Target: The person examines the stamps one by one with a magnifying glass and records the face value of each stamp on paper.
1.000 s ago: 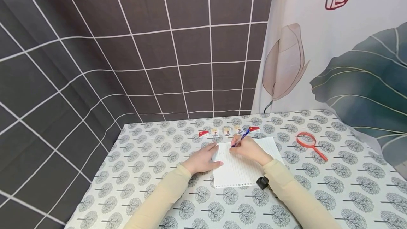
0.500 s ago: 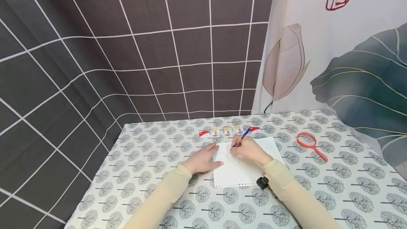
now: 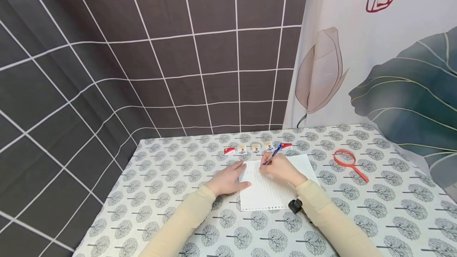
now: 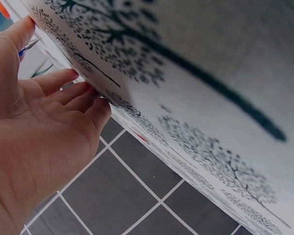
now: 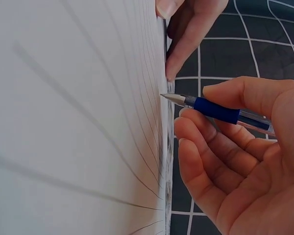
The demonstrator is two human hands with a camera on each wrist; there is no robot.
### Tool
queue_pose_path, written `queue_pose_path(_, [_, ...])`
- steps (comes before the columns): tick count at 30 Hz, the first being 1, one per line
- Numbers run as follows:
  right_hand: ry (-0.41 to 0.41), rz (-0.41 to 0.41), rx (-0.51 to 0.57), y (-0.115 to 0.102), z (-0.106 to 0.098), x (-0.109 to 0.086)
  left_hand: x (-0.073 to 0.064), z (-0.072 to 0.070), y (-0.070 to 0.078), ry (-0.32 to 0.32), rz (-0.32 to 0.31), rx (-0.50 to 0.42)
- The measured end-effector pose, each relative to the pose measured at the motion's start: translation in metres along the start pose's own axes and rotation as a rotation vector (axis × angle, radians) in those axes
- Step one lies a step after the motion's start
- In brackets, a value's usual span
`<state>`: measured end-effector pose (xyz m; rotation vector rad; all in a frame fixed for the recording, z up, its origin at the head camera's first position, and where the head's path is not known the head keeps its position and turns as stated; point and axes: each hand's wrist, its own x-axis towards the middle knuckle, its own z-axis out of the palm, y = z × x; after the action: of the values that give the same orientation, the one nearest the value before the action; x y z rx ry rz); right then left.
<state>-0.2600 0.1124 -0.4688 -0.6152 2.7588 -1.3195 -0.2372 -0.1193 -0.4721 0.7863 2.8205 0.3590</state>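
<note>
A sheet of lined paper (image 3: 265,195) with a row of punched holes along its near edge lies on the table. My left hand (image 3: 227,179) rests flat at the paper's left side, its thumb on the sheet; the left wrist view shows the palm side of this left hand (image 4: 54,112) with straight fingers. My right hand (image 3: 282,169) pinches a blue pen (image 3: 275,152) over the upper part of the paper. Up close in the right wrist view, the pen (image 5: 215,109) sits between thumb and fingers, its tip touching the paper. Any writing is too faint to read.
Behind the paper runs a row of several small cards, among them a red-and-white card (image 3: 229,151) and a tan card with a small figure (image 3: 242,149). To the right lies a red magnifying glass (image 3: 351,164). A dark grid curtain (image 3: 214,50) hangs behind the tree-print tablecloth (image 3: 160,219).
The pen and right fingers shift very slightly at the paper's upper part. My left hand stays in place, and the cards and magnifying glass have not moved.
</note>
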Motion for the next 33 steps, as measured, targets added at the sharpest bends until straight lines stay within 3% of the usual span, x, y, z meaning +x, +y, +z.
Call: queue_pose_path(33, [0.092, 0.03, -0.058, 0.0002, 0.0085, 0.0001, 0.0005, 0.0011, 0.0012, 0.008, 0.007, -0.007])
